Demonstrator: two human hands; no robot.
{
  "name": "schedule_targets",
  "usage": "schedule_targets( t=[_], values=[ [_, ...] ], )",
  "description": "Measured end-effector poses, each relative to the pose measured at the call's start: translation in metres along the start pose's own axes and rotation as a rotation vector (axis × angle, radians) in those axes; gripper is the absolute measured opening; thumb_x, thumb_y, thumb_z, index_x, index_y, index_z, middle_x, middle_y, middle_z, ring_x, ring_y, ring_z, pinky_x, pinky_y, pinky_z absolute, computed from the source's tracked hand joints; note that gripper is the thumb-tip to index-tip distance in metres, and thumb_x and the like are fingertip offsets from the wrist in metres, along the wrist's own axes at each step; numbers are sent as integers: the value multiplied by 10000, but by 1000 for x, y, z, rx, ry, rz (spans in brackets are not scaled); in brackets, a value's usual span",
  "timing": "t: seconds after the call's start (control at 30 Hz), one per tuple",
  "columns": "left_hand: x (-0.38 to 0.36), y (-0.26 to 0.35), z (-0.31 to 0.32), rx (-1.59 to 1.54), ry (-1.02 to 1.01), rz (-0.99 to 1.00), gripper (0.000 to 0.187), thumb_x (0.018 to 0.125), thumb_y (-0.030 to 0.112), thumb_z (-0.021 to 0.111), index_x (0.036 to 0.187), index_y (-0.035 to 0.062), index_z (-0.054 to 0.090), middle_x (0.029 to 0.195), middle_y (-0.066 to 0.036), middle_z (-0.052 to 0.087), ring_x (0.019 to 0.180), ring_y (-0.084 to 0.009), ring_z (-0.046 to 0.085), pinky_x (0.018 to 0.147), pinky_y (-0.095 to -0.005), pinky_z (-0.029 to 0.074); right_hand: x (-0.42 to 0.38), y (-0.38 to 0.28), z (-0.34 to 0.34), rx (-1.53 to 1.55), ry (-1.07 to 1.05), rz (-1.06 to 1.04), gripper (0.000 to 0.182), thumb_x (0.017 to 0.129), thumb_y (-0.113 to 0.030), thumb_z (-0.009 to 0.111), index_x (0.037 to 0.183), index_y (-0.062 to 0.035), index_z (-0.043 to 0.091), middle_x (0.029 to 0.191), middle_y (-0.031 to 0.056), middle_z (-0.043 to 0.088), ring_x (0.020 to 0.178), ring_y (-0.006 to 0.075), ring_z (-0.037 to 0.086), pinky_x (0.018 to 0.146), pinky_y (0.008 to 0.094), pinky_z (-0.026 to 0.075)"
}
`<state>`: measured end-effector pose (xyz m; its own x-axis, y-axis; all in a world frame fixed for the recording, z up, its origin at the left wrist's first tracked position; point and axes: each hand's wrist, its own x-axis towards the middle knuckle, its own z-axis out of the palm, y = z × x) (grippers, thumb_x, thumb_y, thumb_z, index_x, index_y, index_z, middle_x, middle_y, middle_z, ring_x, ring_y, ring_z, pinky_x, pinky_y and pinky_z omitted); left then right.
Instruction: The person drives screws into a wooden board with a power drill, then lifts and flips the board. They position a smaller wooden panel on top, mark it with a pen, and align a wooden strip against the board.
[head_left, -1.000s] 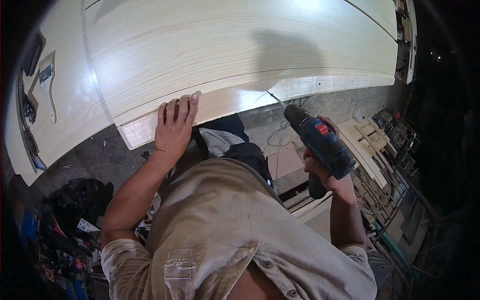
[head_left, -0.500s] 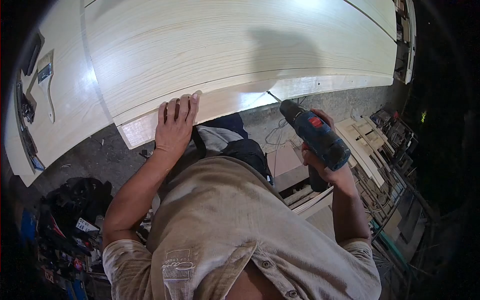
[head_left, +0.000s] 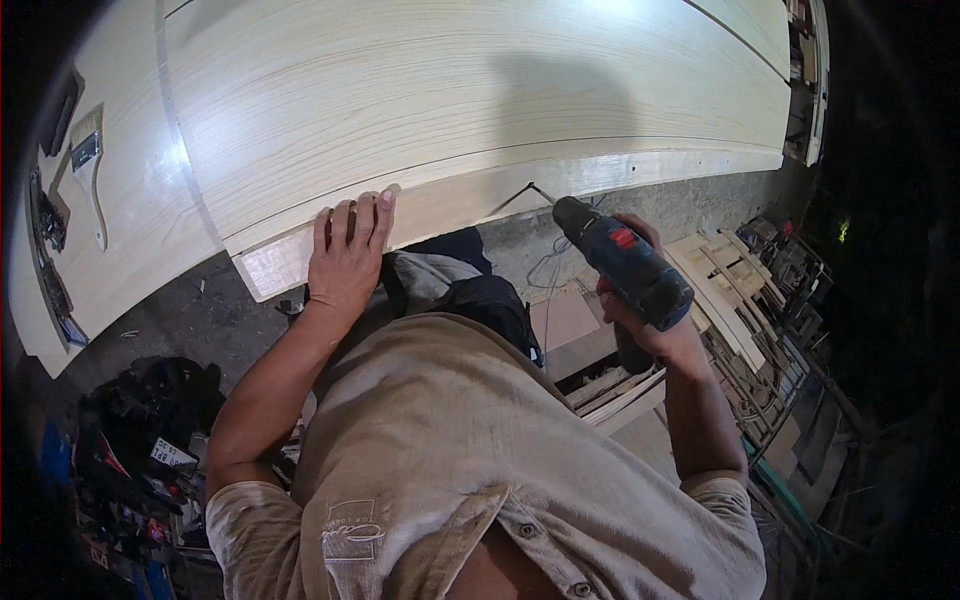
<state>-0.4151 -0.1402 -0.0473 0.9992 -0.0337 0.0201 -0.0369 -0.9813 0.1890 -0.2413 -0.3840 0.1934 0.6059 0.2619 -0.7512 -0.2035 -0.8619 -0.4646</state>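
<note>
My left hand grips the front edge of a pale wooden strip that runs along the near side of a large wood-grain panel. Its fingers bend over the strip's face; the thumb is hidden. A dark blue cordless drill with a red mark is in my right hand, fingers wrapped round the handle. The drill's thin bit points left, and its tip is at the strip, right of my left hand. Farther right, small dark holes show in the strip.
A paintbrush lies on a pale board at the left. Below it stands a motorbike with a number plate. Wood offcuts and metal frames are piled at the right. A thin cable hangs beyond the panel edge.
The bright light patch on the strip around the bit has gone out. The drill has shifted very slightly left and up in view. My left hand keeps its place on the strip.
</note>
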Motion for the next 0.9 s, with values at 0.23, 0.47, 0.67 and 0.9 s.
schedule_targets(
  t=[0.23, 0.47, 0.67, 0.9],
  values=[
    [3, -1, -3, 8, -4, 0, 629, 858, 173, 562, 1453, 87, 379, 1336, -88, 416, 1182, -272, 430, 1043, -464, 353, 4, 13, -1, -146, -5, -200, 781, 707, -26, 655, 1417, -171, 363, 1206, 166, 589, 1074, 341, 616, 909, 393, 478],
    [0, 2, -4, -56, -9, -13, 605, 862, 125, 526, 1447, 67, 382, 1357, -103, 419, 1225, -285, 406, 1080, -469, 320, 3, 5, -4, -232, -82, -176, 804, 703, 2, 681, 1412, -217, 372, 1262, 153, 586, 1158, 365, 590, 931, 397, 472],
    [2, 2, -18, -111, -59, -14, 666, 812, 132, 579, 1439, 41, 374, 1369, -121, 407, 1241, -309, 392, 1076, -487, 315, -2, 11, -17, -68, -75, -273, 809, 692, 33, 686, 1413, -198, 400, 1268, 135, 586, 1160, 323, 588, 957, 380, 460],
    [86, -39, -99, -700, -189, -22, 603, 729, 11, 609, 1321, 54, 499, 1218, -196, 501, 1143, -384, 463, 1022, -467, 369, -42, 50, -5, 329, 21, -453, 757, 745, -10, 694, 1435, -111, 397, 1271, 90, 565, 1156, 222, 540, 966, 355, 439]
  ],
)
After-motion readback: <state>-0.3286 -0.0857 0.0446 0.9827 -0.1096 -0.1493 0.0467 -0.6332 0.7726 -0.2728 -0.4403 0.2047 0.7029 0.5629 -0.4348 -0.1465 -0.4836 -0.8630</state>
